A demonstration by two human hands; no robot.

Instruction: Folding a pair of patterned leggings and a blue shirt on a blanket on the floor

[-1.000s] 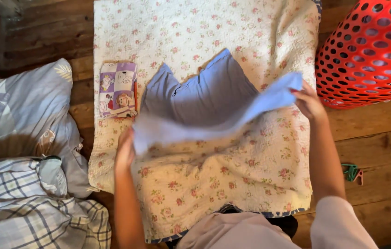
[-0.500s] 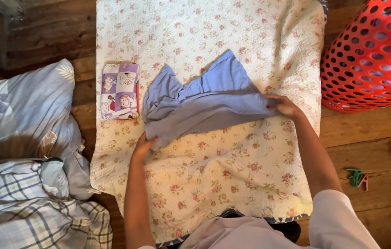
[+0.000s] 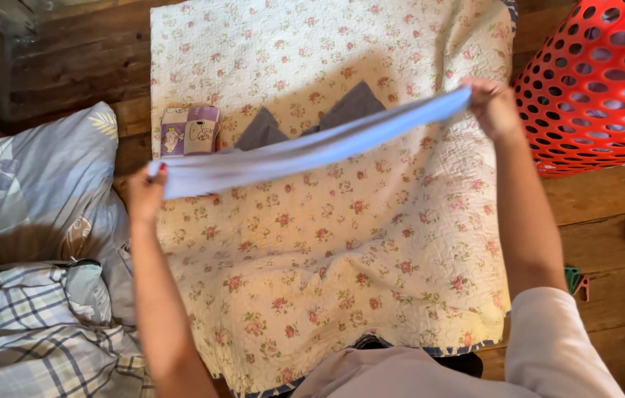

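a: so where's the blue cloth (image 3: 305,151) now?

b: lifted off the floral quilt (image 3: 342,250), stretched taut across the middle of the frame. left hand (image 3: 144,193) pinches one end at centre left, right hand (image 3: 491,103) is clenched on the other end at upper right, beside the red basket (image 3: 600,81).

a: how far along does it look?

b: i'd judge midway. one folded patterned piece (image 3: 189,130) already lies at the quilt's upper left; the blue one is in the air, not laid flat. a checked pile (image 3: 25,332) and a pillow (image 3: 39,177) wait at the left edge.

a: and versus half a second ago?

b: then the cloth lay doubled on the quilt with both hands low on it. now it's raised and pulled wide, and the hands have spread apart.
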